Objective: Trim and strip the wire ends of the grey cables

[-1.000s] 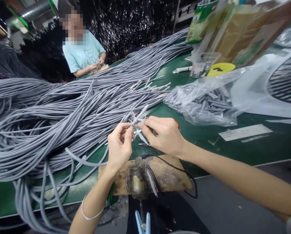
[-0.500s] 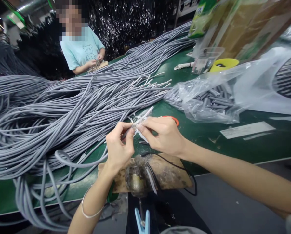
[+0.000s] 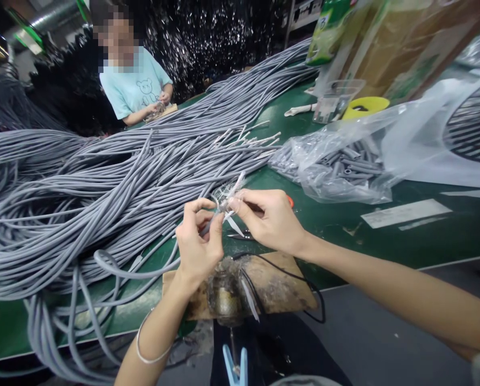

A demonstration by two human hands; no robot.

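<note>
My left hand (image 3: 199, 238) pinches a grey cable just below its end. Frayed, whitish strands (image 3: 227, 192) spread from that cable end, along with a pale strip pointing down. Thumb and fingers of my right hand (image 3: 270, 220) are closed on the strands, close beside the left fingertips. Scissors (image 3: 240, 236) lie on the green table under my right hand, their orange-red handle partly hidden. Below both hands a small dirty metal device (image 3: 224, 297) sits on a wooden board (image 3: 280, 284).
Bundles of grey cables (image 3: 82, 214) cover the left and middle of the table (image 3: 465, 230). At the right are a plastic bag of short grey tubes (image 3: 352, 163), a yellow container (image 3: 366, 107) and a white fan (image 3: 433, 155). Across the table sits a person (image 3: 137, 88).
The strands at the cable end now fan out more. My right hand has shifted slightly left and up, and more of the scissors' blades shows.
</note>
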